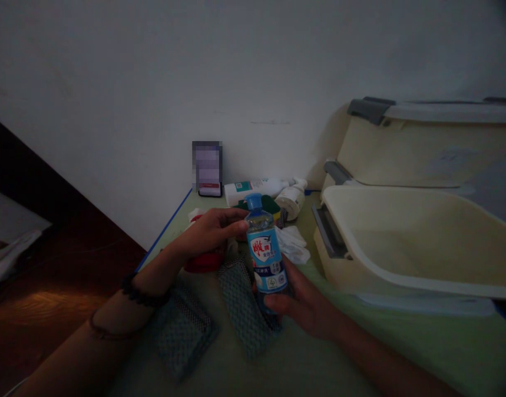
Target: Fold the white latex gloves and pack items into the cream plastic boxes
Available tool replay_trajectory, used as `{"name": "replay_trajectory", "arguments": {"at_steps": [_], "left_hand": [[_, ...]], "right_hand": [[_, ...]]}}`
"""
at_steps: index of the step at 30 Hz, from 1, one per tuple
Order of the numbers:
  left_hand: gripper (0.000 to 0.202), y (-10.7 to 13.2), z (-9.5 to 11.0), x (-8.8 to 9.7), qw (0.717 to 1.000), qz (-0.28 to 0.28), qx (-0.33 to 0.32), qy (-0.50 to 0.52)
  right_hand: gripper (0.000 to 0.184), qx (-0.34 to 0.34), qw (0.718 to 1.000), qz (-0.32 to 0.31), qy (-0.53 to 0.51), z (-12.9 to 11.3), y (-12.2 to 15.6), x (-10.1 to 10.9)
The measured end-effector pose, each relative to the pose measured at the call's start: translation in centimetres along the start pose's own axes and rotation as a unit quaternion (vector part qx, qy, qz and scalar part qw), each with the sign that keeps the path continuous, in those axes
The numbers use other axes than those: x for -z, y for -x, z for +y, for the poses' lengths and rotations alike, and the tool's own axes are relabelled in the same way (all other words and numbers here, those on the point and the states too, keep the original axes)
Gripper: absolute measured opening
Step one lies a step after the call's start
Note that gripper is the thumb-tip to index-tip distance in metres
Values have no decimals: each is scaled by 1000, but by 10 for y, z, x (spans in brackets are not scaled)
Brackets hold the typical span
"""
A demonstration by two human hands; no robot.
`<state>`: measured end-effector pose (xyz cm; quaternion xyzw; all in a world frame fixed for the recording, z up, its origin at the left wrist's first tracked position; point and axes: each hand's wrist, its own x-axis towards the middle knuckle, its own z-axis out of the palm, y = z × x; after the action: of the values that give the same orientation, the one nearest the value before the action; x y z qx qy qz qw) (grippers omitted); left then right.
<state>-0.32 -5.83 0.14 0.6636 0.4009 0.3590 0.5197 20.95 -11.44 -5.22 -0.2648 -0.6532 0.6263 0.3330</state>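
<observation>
A small clear bottle (264,251) with a blue cap and a blue and red label stands upright in mid-air over the table. My right hand (305,303) grips its base from below, fingers wrapped round it. My left hand (209,230) reaches in from the left, its fingertips touching the bottle's shoulder just under the cap. Under the hands lie two grey-green mesh cloths (240,311) and a red object (204,261), partly hidden by my left hand.
A large cream plastic box (410,242) stands open on the right, its lid (435,143) leaning against the wall. At the back lie a white tube (253,190), a white spray bottle (292,199), white gloves (292,243) and a small dark stand (207,168). The green table (360,353) drops to dark floor on the left.
</observation>
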Motion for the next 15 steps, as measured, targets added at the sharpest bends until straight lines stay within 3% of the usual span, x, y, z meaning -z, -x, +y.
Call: {"name": "replay_trajectory", "arguments": {"at_steps": [6, 15], "left_hand": [[34, 1, -1, 4, 999, -24, -10, -22], [36, 1, -4, 6, 998, -35, -12, -43]], "right_hand": [[58, 17, 1000, -19, -4, 3, 1, 1], [57, 9, 1000, -24, 5, 6, 1, 2]]}}
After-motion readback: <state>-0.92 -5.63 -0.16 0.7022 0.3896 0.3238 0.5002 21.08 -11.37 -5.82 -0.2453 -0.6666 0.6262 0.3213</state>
